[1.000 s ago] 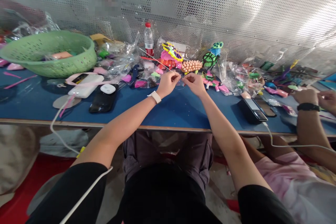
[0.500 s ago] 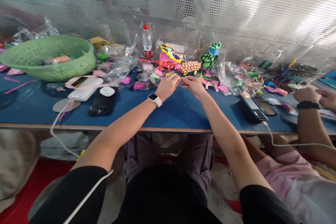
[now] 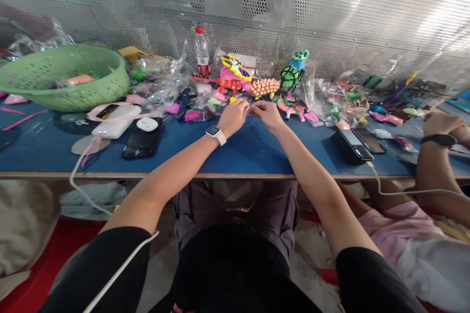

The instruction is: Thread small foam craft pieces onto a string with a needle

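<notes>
My left hand (image 3: 234, 115), with a white watch on its wrist, and my right hand (image 3: 266, 113) meet over the blue table (image 3: 238, 149). Both are pinched closed on a small thin piece between their fingertips, too small to name; it may be clear plastic or thread. Just beyond them lie colourful toy figures: an orange spiky one (image 3: 265, 86), a pink and yellow one (image 3: 235, 71) and a green turtle-like one (image 3: 293, 74).
A green basket (image 3: 66, 78) stands at the back left, with a white power bank (image 3: 114, 123) and black phone (image 3: 141, 142) near it. A water bottle (image 3: 201, 51) and clear bags line the perforated wall. A co-worker's arm (image 3: 435, 156) works at the right beside two phones (image 3: 354, 144).
My hands stay together, pinching the same small piece, and have shifted slightly away from me toward the toys. The co-worker's hand at the right has moved a little.
</notes>
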The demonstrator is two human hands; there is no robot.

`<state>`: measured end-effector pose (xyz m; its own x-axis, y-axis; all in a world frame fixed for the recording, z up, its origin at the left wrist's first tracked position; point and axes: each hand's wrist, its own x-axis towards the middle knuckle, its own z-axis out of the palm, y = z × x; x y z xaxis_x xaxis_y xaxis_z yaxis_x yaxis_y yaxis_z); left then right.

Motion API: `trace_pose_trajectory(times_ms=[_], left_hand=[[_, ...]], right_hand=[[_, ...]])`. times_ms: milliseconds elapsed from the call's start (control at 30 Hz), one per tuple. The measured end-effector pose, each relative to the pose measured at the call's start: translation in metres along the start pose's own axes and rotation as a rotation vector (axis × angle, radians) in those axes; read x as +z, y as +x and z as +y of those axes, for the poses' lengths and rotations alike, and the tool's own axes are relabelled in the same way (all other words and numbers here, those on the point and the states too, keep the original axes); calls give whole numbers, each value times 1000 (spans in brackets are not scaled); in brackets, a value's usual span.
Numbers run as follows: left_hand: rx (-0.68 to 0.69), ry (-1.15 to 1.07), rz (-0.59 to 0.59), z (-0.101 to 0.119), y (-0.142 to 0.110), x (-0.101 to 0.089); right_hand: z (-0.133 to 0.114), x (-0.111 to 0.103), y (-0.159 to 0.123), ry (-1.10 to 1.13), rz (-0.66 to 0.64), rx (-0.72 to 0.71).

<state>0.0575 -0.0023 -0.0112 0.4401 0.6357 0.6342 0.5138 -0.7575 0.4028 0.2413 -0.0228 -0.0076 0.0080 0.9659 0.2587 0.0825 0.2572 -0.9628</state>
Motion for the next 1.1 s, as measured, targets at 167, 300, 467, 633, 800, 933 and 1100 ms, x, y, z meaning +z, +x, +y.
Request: trace_pose_trajectory(times_ms=[167, 300, 467, 633, 800, 933, 1100], left_hand=[[-72, -187, 57, -5, 6, -2], [-232, -510, -18, -10, 10, -1], [-305, -735, -89, -13, 10, 2], [-105, -402, 10, -5, 6, -7], [24, -230, 67, 6, 2, -14], [44, -173, 83, 5, 1, -15], [53, -163, 47, 2, 3, -14]], right_hand=[[-6, -2, -1, -140, -38, -141], [-15, -7, -4, -313, -62, -249], [-22, -11, -9, -410, -59, -356], [-20, -9, -8, -178, -79, -187], [-19, -8, -5, 72, -154, 80], [-22, -10, -5, 125, -159, 168], [-21, -11, -6, 122, -181, 190]])
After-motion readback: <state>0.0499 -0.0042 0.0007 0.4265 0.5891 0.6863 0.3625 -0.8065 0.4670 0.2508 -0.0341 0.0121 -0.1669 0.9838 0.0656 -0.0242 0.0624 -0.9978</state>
